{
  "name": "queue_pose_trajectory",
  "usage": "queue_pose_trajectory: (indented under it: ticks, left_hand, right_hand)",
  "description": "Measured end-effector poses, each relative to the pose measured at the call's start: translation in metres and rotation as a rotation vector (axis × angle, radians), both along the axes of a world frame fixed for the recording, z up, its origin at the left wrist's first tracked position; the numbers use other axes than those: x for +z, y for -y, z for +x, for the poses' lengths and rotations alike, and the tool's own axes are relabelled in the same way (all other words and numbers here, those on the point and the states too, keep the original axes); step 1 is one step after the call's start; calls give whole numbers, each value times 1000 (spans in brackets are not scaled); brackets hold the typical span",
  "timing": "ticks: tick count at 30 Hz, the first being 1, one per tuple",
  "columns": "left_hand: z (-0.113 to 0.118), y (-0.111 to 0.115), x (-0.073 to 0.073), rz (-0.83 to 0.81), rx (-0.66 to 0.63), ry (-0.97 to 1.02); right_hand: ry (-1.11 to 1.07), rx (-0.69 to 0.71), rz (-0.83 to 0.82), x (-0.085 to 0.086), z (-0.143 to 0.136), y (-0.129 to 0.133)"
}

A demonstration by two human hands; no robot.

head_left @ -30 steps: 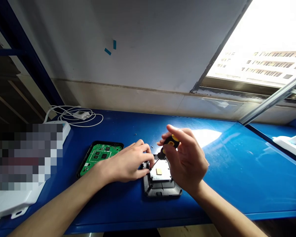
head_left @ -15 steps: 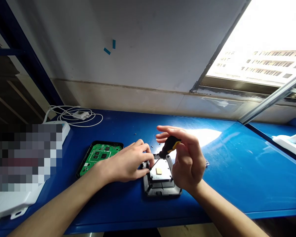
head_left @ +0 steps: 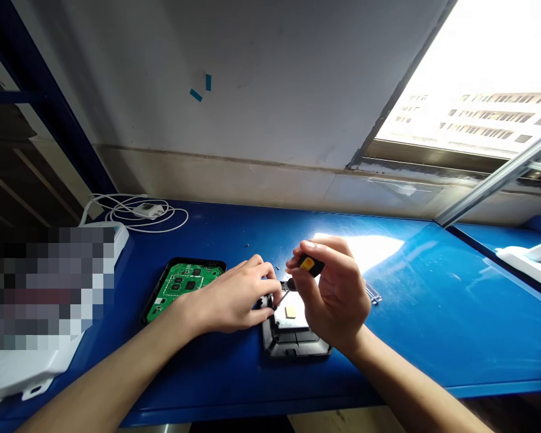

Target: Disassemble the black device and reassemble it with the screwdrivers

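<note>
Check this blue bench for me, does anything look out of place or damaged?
At least two tiny dark pieces, possibly screws, lie loose on the bench beyond the left hand; uncontained, they could easily get lost. No damage or spill stands out.

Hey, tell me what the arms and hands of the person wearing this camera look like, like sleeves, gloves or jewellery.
The left hand and right hand are ungloved. The left forearm and right forearm are bare, with no sleeve in view. No watch, bracelet or ring shows, though some fingers are partly hidden.
</note>
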State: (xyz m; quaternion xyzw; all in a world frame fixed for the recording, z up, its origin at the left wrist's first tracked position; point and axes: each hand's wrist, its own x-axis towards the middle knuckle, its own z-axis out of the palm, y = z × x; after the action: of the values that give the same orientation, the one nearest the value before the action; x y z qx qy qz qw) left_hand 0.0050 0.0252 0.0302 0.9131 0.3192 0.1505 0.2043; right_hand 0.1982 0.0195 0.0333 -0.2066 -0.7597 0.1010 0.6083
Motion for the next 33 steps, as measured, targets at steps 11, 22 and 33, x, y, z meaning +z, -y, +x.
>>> queue_pose_trajectory:
  ticks: [11,22,33]
  left_hand:
    - [1,0,5,-65,19,-34]
    - [2,3,10,-50,21,-65]
    - [8,-1,11,-11,79,-42]
  right_hand:
    - [-185,-133,-80,17,13,-16]
    - [-393,-236,-452,-11,63,-70]
    - [-423,-208,-544,-19,62,-78]
